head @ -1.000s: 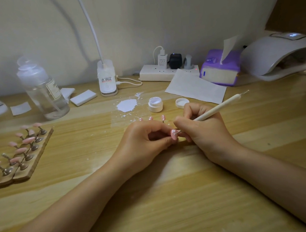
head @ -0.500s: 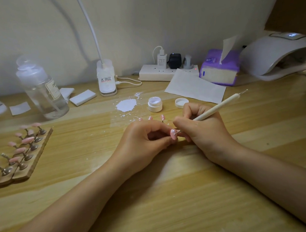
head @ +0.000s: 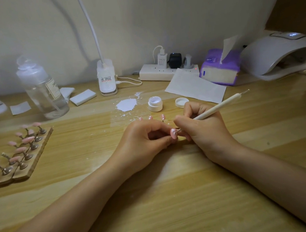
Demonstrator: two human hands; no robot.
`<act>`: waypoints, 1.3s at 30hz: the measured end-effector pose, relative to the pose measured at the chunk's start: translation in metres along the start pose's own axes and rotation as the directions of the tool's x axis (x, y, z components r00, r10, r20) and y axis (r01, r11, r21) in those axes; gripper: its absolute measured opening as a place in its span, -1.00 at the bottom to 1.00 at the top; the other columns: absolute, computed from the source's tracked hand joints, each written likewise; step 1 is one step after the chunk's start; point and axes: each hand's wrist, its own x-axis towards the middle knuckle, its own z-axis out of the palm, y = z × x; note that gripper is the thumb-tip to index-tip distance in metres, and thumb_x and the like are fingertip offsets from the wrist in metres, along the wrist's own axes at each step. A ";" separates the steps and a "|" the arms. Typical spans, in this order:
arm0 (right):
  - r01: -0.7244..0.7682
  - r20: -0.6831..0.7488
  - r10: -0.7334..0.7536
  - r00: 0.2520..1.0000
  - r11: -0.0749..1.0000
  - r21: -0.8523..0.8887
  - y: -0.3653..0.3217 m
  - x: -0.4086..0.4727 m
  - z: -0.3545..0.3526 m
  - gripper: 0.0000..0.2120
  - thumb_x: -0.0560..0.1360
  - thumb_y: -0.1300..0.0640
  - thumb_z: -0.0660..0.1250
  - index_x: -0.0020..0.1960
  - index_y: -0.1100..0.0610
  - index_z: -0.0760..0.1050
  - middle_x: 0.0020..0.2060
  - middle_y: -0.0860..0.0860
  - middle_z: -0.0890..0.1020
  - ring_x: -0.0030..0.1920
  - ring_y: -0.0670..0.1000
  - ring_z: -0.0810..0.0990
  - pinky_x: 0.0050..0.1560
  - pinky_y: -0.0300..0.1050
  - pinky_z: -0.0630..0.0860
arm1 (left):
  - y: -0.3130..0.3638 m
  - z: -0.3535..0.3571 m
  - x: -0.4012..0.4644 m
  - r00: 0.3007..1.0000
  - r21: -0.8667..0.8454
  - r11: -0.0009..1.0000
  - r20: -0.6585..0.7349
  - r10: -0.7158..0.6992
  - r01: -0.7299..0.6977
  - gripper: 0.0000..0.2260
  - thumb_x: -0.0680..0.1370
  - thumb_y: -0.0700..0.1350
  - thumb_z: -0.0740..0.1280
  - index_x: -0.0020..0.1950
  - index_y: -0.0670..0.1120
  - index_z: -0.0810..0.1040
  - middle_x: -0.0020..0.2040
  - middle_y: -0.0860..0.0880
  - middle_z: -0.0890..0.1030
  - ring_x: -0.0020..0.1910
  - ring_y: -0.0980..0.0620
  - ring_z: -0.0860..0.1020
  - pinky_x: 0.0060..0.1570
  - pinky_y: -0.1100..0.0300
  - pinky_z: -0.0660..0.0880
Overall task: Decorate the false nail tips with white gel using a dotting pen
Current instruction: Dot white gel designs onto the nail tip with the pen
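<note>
My left hand (head: 143,140) pinches a pink false nail tip (head: 174,133) at the middle of the wooden desk (head: 154,197). My right hand (head: 202,128) grips a white dotting pen (head: 218,106) like a pencil, and its metal point touches the tip's surface, where white dots show. Behind my hands stand three more pink nail tips (head: 150,117) on small stands, partly hidden by my fingers. An open jar of white gel (head: 155,103) sits beyond them, with its lid (head: 181,102) beside it on the right.
A wooden holder (head: 27,160) with several pink tips lies at the left. A clear bottle (head: 42,91), a white spill (head: 127,105), a lamp base (head: 107,79), a power strip (head: 163,72), paper (head: 195,87), a purple tissue pack (head: 220,67) and a nail lamp (head: 278,56) line the back.
</note>
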 end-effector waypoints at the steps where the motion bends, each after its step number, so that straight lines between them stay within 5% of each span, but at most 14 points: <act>1: 0.009 0.004 -0.009 1.000 1.000 -0.003 0.000 0.000 0.000 -0.66 0.36 0.42 0.29 -0.44 0.17 0.20 -0.73 -0.10 0.35 -0.68 -0.19 0.37 -0.51 -0.35 0.35 | 0.000 0.000 0.000 1.000 0.002 1.000 0.005 0.001 -0.001 -0.81 0.41 -0.31 0.41 -0.21 -0.01 0.64 -0.31 0.13 0.66 -0.27 0.28 0.59 -0.21 0.43 0.46; 4: 0.024 0.014 -0.024 1.000 1.000 0.000 -0.003 -0.002 0.002 -0.68 0.29 0.30 0.34 -0.45 0.17 0.20 -0.74 -0.09 0.36 -0.67 -0.20 0.36 -0.53 -0.37 0.30 | 0.000 0.000 0.000 1.000 0.010 1.000 0.009 0.006 -0.007 -0.83 0.41 -0.32 0.42 -0.21 -0.03 0.64 -0.33 0.14 0.65 -0.29 0.30 0.57 -0.22 0.44 0.45; 9: 0.000 -0.007 0.000 1.000 1.000 0.015 -0.001 0.000 0.001 -0.65 0.37 0.47 0.24 -0.45 0.18 0.19 -0.73 -0.10 0.34 -0.68 -0.19 0.38 -0.50 -0.36 0.39 | 0.000 0.000 0.000 1.000 0.002 1.000 0.005 0.005 -0.005 -0.80 0.40 -0.30 0.42 -0.21 0.02 0.63 -0.31 0.11 0.67 -0.28 0.28 0.58 -0.21 0.41 0.46; 14: 0.023 0.018 -0.023 1.000 1.000 0.017 -0.006 -0.003 0.004 -0.74 0.25 0.26 0.29 -0.45 0.17 0.20 -0.74 -0.08 0.37 -0.67 -0.19 0.38 -0.56 -0.40 0.31 | 0.000 0.000 0.000 1.000 0.003 1.000 0.008 0.004 -0.004 -0.79 0.40 -0.31 0.42 -0.23 0.02 0.63 -0.31 0.11 0.67 -0.28 0.25 0.59 -0.21 0.41 0.47; 19: -0.013 -0.009 0.013 1.000 0.999 0.031 -0.003 0.000 0.002 -0.65 0.37 0.48 0.22 -0.44 0.18 0.19 -0.72 -0.11 0.31 -0.69 -0.18 0.37 -0.51 -0.35 0.39 | 0.000 0.000 0.000 1.000 -0.005 1.000 -0.001 -0.001 0.001 -0.80 0.41 -0.32 0.42 -0.22 0.00 0.63 -0.28 0.05 0.68 -0.27 0.23 0.60 -0.22 0.40 0.46; 39: -0.032 -0.013 0.033 0.999 0.998 0.049 -0.004 0.000 0.003 -0.65 0.38 0.50 0.20 -0.43 0.18 0.19 -0.72 -0.11 0.30 -0.69 -0.18 0.37 -0.51 -0.36 0.42 | -0.001 0.000 0.000 1.000 -0.004 1.000 0.006 -0.010 0.010 -0.83 0.41 -0.32 0.41 -0.20 -0.05 0.64 -0.26 0.01 0.69 -0.29 0.23 0.59 -0.22 0.39 0.48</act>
